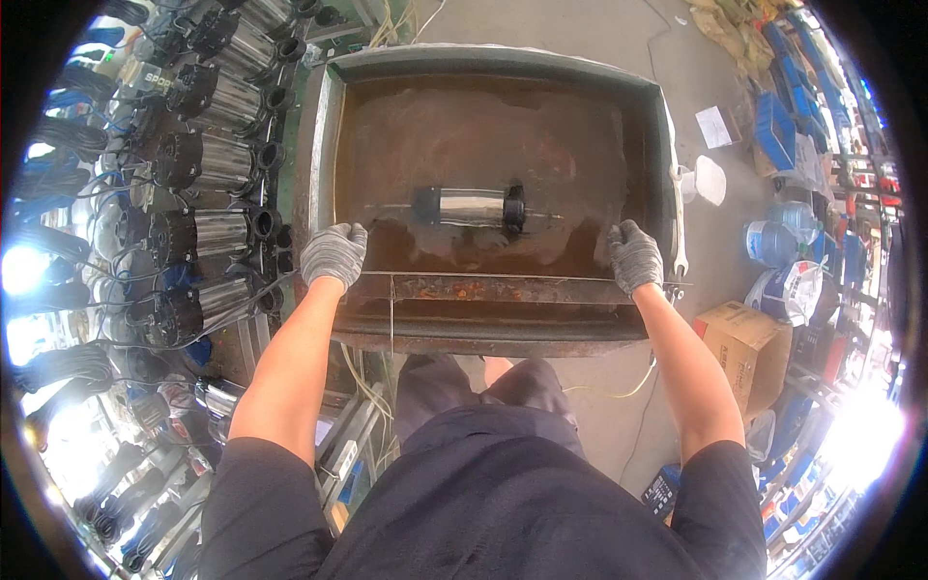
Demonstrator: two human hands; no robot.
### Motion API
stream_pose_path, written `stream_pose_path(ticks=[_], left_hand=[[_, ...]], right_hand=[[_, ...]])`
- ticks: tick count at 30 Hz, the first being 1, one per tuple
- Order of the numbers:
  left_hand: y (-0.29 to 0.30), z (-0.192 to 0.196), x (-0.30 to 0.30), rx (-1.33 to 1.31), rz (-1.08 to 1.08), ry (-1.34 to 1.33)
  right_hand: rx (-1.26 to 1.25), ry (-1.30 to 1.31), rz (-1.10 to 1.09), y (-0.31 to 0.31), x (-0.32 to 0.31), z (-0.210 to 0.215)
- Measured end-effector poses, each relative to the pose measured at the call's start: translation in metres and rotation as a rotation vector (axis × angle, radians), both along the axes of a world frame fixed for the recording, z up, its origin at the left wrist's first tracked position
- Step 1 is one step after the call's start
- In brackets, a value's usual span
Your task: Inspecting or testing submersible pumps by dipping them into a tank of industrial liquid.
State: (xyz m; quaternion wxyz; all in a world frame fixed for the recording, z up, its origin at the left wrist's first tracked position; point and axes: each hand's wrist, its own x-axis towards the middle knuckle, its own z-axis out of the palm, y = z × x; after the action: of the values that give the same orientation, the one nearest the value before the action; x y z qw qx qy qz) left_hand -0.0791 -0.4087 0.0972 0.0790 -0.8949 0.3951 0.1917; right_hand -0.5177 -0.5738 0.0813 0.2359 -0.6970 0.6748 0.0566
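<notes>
A metal cylinder with black ends lies sideways in the middle of a rusty tank that looks to hold murky brown liquid. Thin pale lines stick out from both of its ends. My left hand, in a grey glove, is closed at the tank's near left side, by the end of a rusty crossbar. Opposite it, my right hand, gloved the same way, is closed by the tank's right wall. Whatever either hand grips, if anything, is hidden by the fingers. Both hands are apart from the cylinder.
Rows of steel pump-like units with black ends and coiled cables stand close on the left. An open-ended wrench rests along the tank's right rim. To the right are a cardboard box, large water bottles and blue bins.
</notes>
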Motion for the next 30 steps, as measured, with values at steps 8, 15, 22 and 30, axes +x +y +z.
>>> stream_pose_path(ticks=[8, 15, 22, 30], left_hand=[[-0.0019, 0.0021, -0.0002, 0.067, -0.004, -0.018], [-0.0013, 0.0026, -0.0018, 0.036, -0.015, -0.003], [-0.0023, 0.0017, -0.0003, 0.045, 0.007, -0.014], [-0.0024, 0.0043, -0.0019, 0.030, -0.004, 0.014]], right_hand=[[0.028, -0.019, -0.030, 0.0004, 0.0004, 0.0023], [0.040, -0.017, -0.042, -0.0003, 0.0009, 0.0043], [-0.009, 0.006, -0.043, -0.0002, 0.0020, 0.0037], [0.012, -0.009, -0.022, -0.0004, 0.0012, 0.0041]])
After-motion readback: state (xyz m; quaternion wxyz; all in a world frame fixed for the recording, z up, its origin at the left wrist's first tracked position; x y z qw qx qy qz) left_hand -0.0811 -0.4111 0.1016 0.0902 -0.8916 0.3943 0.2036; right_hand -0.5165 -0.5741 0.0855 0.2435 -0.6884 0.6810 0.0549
